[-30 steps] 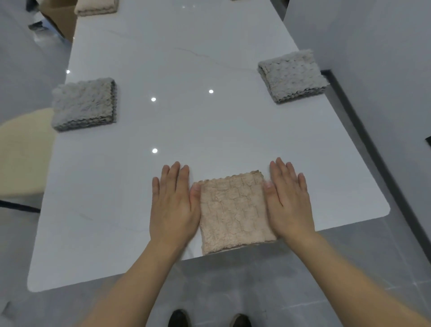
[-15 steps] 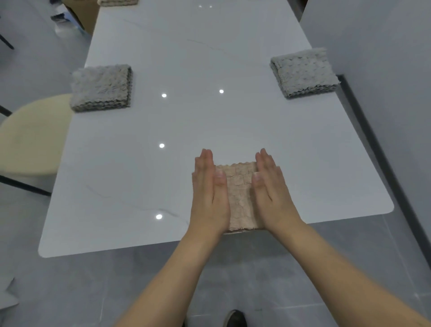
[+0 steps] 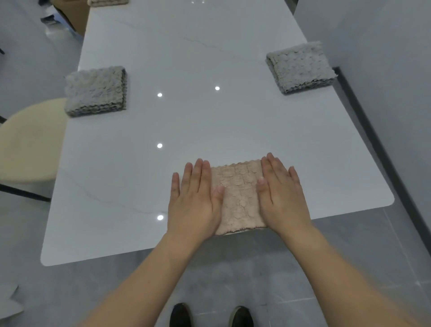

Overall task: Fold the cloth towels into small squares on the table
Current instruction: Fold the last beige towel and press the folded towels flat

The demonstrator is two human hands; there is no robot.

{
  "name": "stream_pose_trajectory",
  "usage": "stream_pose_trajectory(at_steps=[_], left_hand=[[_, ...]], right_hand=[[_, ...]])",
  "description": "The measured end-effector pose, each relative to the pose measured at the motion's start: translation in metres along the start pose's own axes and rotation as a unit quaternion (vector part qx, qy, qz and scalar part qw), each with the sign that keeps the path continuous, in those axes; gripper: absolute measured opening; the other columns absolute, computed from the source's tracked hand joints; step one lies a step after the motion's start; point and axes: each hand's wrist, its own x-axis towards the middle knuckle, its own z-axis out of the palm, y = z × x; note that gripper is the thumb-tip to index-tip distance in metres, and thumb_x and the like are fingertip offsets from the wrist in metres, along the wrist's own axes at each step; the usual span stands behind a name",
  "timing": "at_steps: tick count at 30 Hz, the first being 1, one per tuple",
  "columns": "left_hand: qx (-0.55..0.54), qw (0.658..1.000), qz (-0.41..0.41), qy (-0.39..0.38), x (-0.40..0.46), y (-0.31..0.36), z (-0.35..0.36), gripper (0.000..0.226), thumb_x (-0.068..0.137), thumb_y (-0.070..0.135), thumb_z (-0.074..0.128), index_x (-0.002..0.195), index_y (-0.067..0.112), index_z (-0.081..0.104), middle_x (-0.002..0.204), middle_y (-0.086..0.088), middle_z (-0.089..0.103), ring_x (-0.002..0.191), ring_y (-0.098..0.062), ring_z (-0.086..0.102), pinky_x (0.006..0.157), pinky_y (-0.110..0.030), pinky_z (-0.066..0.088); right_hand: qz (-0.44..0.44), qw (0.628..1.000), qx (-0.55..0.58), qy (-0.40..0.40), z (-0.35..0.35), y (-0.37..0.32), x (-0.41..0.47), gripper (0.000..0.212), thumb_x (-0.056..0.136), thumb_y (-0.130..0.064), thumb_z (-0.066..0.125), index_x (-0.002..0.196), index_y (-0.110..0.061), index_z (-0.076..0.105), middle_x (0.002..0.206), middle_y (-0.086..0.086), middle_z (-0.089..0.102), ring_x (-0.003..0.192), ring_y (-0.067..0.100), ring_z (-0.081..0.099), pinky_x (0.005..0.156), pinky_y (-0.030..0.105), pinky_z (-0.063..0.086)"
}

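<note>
A beige towel (image 3: 238,196) lies folded into a small square at the near edge of the white table (image 3: 186,130). My left hand (image 3: 194,198) rests flat on its left side, fingers together, thumb on the cloth. My right hand (image 3: 281,193) lies flat on its right side the same way. Both palms press down; neither hand grips the cloth. A stack of folded grey towels (image 3: 95,91) sits at the table's left edge. Another grey stack (image 3: 300,66) sits at the right edge.
A cream round chair seat (image 3: 30,140) stands left of the table. A further folded beige towel (image 3: 107,2) and a cardboard box (image 3: 72,14) are at the far left end. A grey wall (image 3: 384,58) runs along the right. My shoes (image 3: 210,315) show below.
Half a second ago my hands sat close together over the towel's middle; they have slid apart toward its left and right sides. The towel stays in place.
</note>
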Motion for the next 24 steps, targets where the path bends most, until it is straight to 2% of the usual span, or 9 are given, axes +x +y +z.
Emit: stream_pose_trajectory(at_steps=[1, 2, 4, 6, 9, 11, 16, 20, 24], left_hand=[[0.016, 1.0, -0.002, -0.001, 0.005, -0.009, -0.007, 0.074, 0.096, 0.053, -0.004, 0.159, 0.015, 0.003, 0.167, 0.0, 0.0, 0.152, -0.016, -0.009, 0.121, -0.039, -0.014], [0.026, 1.0, -0.003, 0.004, 0.014, -0.02, -0.014, 0.075, 0.096, 0.053, -0.004, 0.159, 0.012, 0.006, 0.166, -0.002, 0.004, 0.153, -0.018, -0.005, 0.121, -0.039, -0.013], [0.011, 0.999, 0.03, 0.002, 0.04, -0.042, -0.027, 0.074, 0.098, 0.051, -0.001, 0.158, 0.01, 0.012, 0.165, -0.005, 0.012, 0.153, -0.02, 0.002, 0.122, -0.038, -0.008], [-0.04, 0.989, 0.132, -0.048, 0.069, -0.049, -0.037, 0.069, 0.101, 0.05, 0.005, 0.158, 0.011, 0.015, 0.165, -0.005, 0.014, 0.153, -0.017, 0.005, 0.123, -0.035, -0.003], [-0.128, 0.94, 0.287, -0.136, 0.099, -0.029, -0.04, 0.062, 0.103, 0.044, 0.019, 0.157, 0.014, 0.02, 0.164, 0.0, 0.018, 0.151, -0.009, 0.008, 0.124, -0.032, 0.003], [-0.143, 0.91, 0.352, -0.168, 0.107, -0.016, -0.038, 0.059, 0.104, 0.04, 0.023, 0.157, 0.014, 0.021, 0.164, 0.001, 0.019, 0.151, -0.008, 0.009, 0.124, -0.033, 0.004], [-0.081, 0.857, 0.472, -0.191, 0.118, -0.002, -0.032, 0.057, 0.105, 0.038, 0.025, 0.156, 0.015, 0.023, 0.164, 0.0, 0.022, 0.152, -0.016, 0.01, 0.124, -0.042, 0.006], [-0.004, 0.838, 0.52, -0.163, 0.121, -0.001, -0.022, 0.055, 0.107, 0.04, 0.023, 0.158, 0.019, 0.018, 0.165, 0.002, 0.013, 0.153, -0.015, 0.003, 0.124, -0.041, 0.002], [0.054, 0.837, 0.53, -0.126, 0.124, -0.005, -0.019, 0.057, 0.106, 0.044, 0.016, 0.159, 0.022, 0.011, 0.166, 0.005, 0.008, 0.153, -0.014, -0.002, 0.123, -0.039, -0.004]], right_hand=[[0.071, 0.993, 0.077, 0.052, -0.002, 0.0, -0.003, 0.065, 0.098, -0.044, 0.008, 0.15, -0.011, 0.028, 0.159, 0.001, 0.022, 0.146, 0.009, 0.014, 0.121, 0.035, 0.003], [0.162, 0.967, 0.153, 0.123, -0.004, -0.002, -0.006, 0.066, 0.098, -0.046, 0.009, 0.149, -0.011, 0.03, 0.158, 0.001, 0.024, 0.146, 0.008, 0.015, 0.121, 0.036, 0.005], [0.308, 0.887, 0.217, 0.267, -0.005, -0.013, -0.013, 0.069, 0.096, -0.05, 0.01, 0.149, -0.011, 0.03, 0.158, 0.002, 0.024, 0.146, 0.008, 0.015, 0.121, 0.037, 0.004], [0.348, 0.846, 0.221, 0.339, 0.002, -0.042, -0.02, 0.069, 0.096, -0.049, 0.013, 0.149, -0.01, 0.029, 0.159, 0.003, 0.022, 0.147, 0.01, 0.014, 0.121, 0.036, 0.001], [0.371, 0.82, 0.243, 0.363, 0.023, -0.09, -0.022, 0.066, 0.096, -0.045, 0.017, 0.149, -0.007, 0.029, 0.159, 0.005, 0.02, 0.147, 0.013, 0.014, 0.121, 0.037, -0.001], [0.398, 0.816, 0.227, 0.351, 0.038, -0.109, -0.021, 0.066, 0.096, -0.044, 0.017, 0.15, -0.008, 0.029, 0.16, 0.004, 0.019, 0.147, 0.013, 0.013, 0.121, 0.038, -0.002], [0.409, 0.833, 0.158, 0.338, 0.058, -0.105, -0.022, 0.062, 0.097, -0.037, 0.021, 0.151, -0.008, 0.025, 0.161, 0.004, 0.015, 0.148, 0.013, 0.007, 0.12, 0.04, -0.005], [0.402, 0.852, 0.107, 0.317, 0.063, -0.105, -0.025, 0.059, 0.099, -0.033, 0.022, 0.151, -0.006, 0.023, 0.161, 0.003, 0.012, 0.148, 0.014, 0.005, 0.12, 0.041, -0.004], [0.39, 0.877, 0.052, 0.275, 0.065, -0.098, -0.029, 0.06, 0.099, -0.035, 0.018, 0.151, -0.004, 0.022, 0.161, 0.003, 0.012, 0.148, 0.015, 0.003, 0.12, 0.038, -0.008]])
